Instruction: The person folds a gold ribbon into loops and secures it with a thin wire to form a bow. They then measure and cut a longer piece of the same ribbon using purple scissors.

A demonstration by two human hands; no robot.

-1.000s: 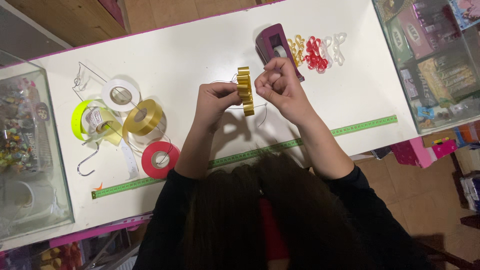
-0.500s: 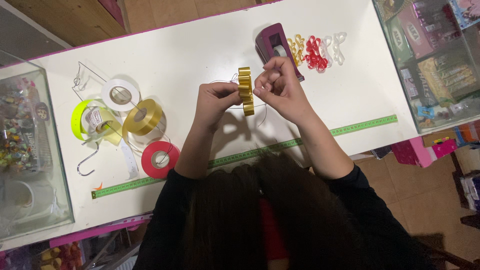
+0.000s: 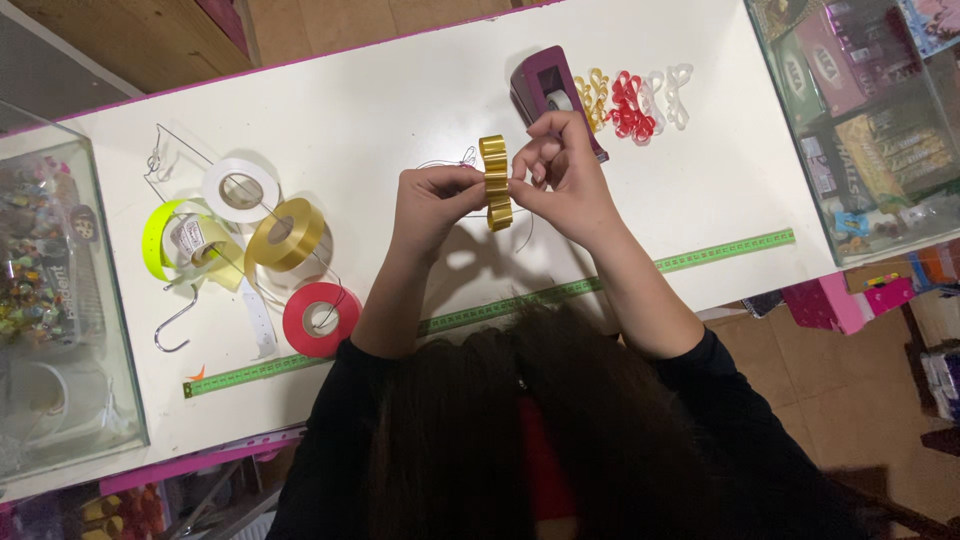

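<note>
Both hands meet above the middle of the white table [image 3: 380, 110] and pinch a folded gold ribbon bow [image 3: 495, 180]. My left hand [image 3: 432, 202] grips the bow's middle from the left. My right hand [image 3: 560, 180] holds it from the right with fingertips closed on the loops. A thin thread or wire [image 3: 447, 162] trails from the bow onto the table.
Ribbon spools lie at the left: white [image 3: 240, 190], neon yellow [image 3: 160, 240], gold [image 3: 287, 234], red [image 3: 320, 318]. A metal hook [image 3: 175, 322] lies beside them. A maroon tape dispenser [image 3: 545, 85], finished bows [image 3: 630, 100], a green tape measure [image 3: 500, 310] and glass cases [image 3: 60, 300] surround the work area.
</note>
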